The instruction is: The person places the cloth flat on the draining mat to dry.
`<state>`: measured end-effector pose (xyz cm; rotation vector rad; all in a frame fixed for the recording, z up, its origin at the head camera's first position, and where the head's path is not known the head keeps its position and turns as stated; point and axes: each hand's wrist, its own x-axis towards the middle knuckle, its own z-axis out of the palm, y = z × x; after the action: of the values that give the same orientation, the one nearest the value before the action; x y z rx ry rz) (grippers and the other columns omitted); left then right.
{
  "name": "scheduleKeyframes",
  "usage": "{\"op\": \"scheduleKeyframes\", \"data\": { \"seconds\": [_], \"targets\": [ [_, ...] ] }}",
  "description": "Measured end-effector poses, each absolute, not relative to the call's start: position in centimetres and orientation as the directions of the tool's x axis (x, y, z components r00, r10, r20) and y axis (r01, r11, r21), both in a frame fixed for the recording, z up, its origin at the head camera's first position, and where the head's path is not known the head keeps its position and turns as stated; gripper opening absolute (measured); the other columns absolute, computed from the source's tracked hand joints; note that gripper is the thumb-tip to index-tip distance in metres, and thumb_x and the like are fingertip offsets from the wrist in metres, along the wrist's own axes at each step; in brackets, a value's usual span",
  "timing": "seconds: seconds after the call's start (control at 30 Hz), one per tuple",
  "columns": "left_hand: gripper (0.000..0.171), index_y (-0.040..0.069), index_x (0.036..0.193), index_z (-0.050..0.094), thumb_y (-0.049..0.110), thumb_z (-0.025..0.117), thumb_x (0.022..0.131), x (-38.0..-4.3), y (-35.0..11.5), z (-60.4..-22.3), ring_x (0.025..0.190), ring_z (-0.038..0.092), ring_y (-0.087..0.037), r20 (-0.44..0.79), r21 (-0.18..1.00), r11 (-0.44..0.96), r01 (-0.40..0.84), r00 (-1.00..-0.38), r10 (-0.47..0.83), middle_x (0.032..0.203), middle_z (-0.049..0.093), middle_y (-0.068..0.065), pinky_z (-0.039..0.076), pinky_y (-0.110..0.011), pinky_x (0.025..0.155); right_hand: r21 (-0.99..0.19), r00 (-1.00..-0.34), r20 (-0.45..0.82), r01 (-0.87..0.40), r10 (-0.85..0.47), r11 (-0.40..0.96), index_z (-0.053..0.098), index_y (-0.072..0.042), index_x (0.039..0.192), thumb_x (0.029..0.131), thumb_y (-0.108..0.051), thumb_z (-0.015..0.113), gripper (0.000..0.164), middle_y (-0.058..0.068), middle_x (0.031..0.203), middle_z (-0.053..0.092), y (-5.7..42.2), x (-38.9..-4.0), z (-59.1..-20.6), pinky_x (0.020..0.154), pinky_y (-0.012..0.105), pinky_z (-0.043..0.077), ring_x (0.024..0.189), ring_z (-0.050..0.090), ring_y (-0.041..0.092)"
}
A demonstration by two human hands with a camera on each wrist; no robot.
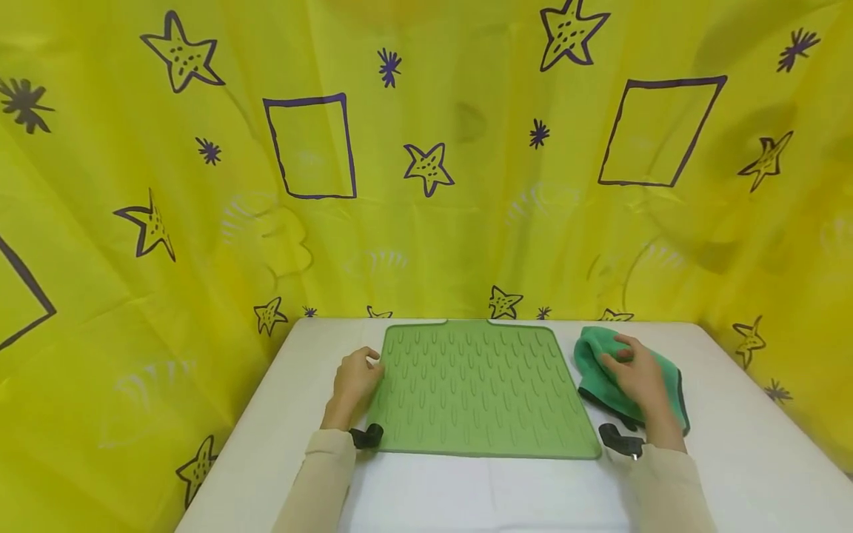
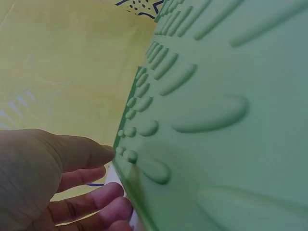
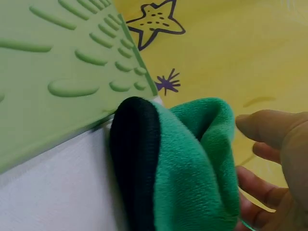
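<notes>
- While the left hand is hovering at the left edge of the green mat, its thumb and fingers are bending loosely and standing apart; in the left wrist view the thumb tip is meeting the mat's edge, and whether it is pressing there I cannot tell.
- The mat is lying flat on the white table, its raised oval bumps facing up and its tab pointing toward the far side.
- The right hand is reaching over the green cloth, its thumb and fingers parting; the right wrist view is showing the thumb tip right at the cloth, with some fingertips hiding behind it, so I cannot tell whether they are touching it.
- The cloth is lying bunched on the table just right of the mat, its dark border showing.
- Black wrist pieces are sitting by both wrists, and beige sleeves are covering the forearms.
- Behind the table a yellow curtain is hanging, its print showing dark stars and four-sided outlines.
</notes>
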<state>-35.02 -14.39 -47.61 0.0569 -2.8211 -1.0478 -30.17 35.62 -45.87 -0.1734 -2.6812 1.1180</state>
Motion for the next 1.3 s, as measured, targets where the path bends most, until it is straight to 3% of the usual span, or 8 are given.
{"op": "scheduleKeyframes", "data": {
  "seconds": [0.27,0.53,0.67,0.8,0.9,1.03,1.3],
  "targets": [
    [0.034,0.002,0.121,0.07,0.009,0.064,0.088,-34.9,-14.3,-47.8,0.072,0.065,-0.022,0.11,0.642,0.767,0.012,-0.991,-0.076,0.091,0.076,-0.012,0.052,-0.035,0.063,-0.627,-0.98,0.141,0.023,0.143,0.778,0.046,0.009,0.143,0.104,-0.02,0.055,0.049,0.039,0.121,0.06,35.6,-30.6,-46.5,0.082,0.056,0.05,0.107,0.06,0.052],
    [0.031,0.002,0.114,0.074,0.007,0.063,0.086,-34.9,-14.3,-47.9,0.081,0.07,-0.027,0.115,0.615,0.788,0.002,-0.99,-0.087,0.097,0.077,-0.014,0.057,-0.044,0.074,-0.678,-0.963,0.161,0.051,0.216,0.734,0.052,0.011,0.134,0.105,-0.019,0.051,0.043,0.04,0.124,0.059,35.9,-30.4,-46.4,0.085,0.055,0.05,0.11,0.058,0.053],
    [0.03,0.003,0.114,0.074,0.006,0.062,0.087,-35.0,-14.3,-47.9,0.079,0.069,-0.026,0.12,0.605,0.796,0.005,-0.989,-0.085,0.097,0.077,-0.013,0.057,-0.043,0.072,-0.747,-0.926,0.195,0.073,0.324,0.661,0.057,0.004,0.133,0.105,-0.025,0.053,0.041,0.029,0.114,0.066,35.3,-30.2,-45.0,0.078,0.04,0.046,0.102,0.061,0.038],
    [0.031,0.003,0.114,0.074,0.005,0.061,0.087,-35.0,-14.3,-48.0,0.079,0.068,-0.025,0.113,0.611,0.792,0.0,-0.99,-0.087,0.097,0.077,-0.013,0.056,-0.042,0.071,-0.822,-0.886,0.228,0.046,0.402,0.568,0.063,-0.003,0.13,0.103,-0.029,0.058,0.037,-0.009,0.091,0.066,34.8,-29.9,-43.5,0.072,0.024,0.044,0.088,0.055,0.008],
    [0.032,0.002,0.115,0.074,0.004,0.06,0.086,-34.9,-14.3,-48.0,0.078,0.068,-0.025,0.115,0.615,0.789,0.005,-0.99,-0.083,0.097,0.077,-0.015,0.056,-0.042,0.071,-0.9,-0.877,0.214,-0.006,0.43,0.435,0.065,-0.008,0.122,0.102,-0.027,0.06,0.028,-0.027,0.086,0.057,34.4,-29.5,-42.3,0.066,0.016,0.046,0.081,0.051,-0.001],
    [0.031,0.002,0.114,0.074,0.005,0.061,0.086,-34.8,-14.2,-48.0,0.081,0.069,-0.027,0.128,0.608,0.794,0.018,-0.989,-0.075,0.1,0.077,-0.016,0.057,-0.044,0.073,-0.967,-0.864,0.192,-0.085,0.465,0.242,0.067,-0.019,0.109,0.101,-0.02,0.063,0.009,-0.025,0.089,0.059,33.9,-28.9,-40.8,0.063,0.013,0.048,0.08,0.053,-0.001],
    [0.029,0.002,0.114,0.074,0.006,0.063,0.087,-34.9,-14.3,-48.0,0.084,0.071,-0.028,0.13,0.616,0.788,0.016,-0.988,-0.082,0.101,0.077,-0.016,0.058,-0.044,0.074,-0.976,-0.853,0.19,-0.217,0.486,0.001,0.069,-0.021,0.1,0.098,-0.01,0.067,0.011,-0.017,0.09,0.067,31.7,-28.5,-38.1,0.061,0.011,0.049,0.076,0.06,-0.001]
  ]
}}
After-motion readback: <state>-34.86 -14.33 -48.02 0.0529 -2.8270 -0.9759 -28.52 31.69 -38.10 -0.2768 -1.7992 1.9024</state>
